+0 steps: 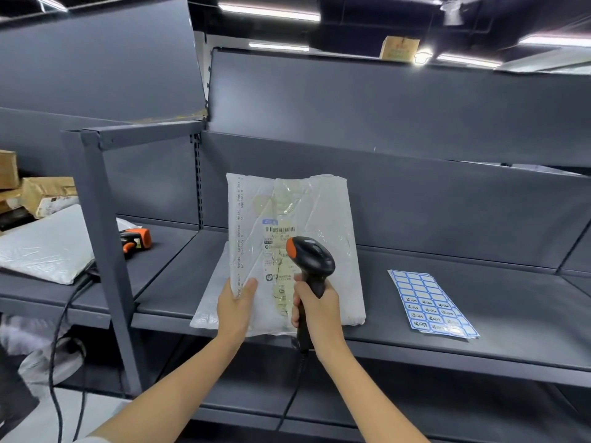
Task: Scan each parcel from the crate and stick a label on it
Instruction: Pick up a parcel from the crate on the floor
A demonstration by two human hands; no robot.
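White plastic parcel stands tilted on the shelf near its front edge. My left hand pinches its lower left edge; right hand wrapped round the scanner grip, head just in front of the parcel's barcode label. Label sheet lies to the right.

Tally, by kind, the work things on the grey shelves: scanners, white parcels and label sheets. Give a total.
Scanners: 2, one in the right hand at, one lying at
White parcels: 2, at and
Label sheets: 1
Total: 5
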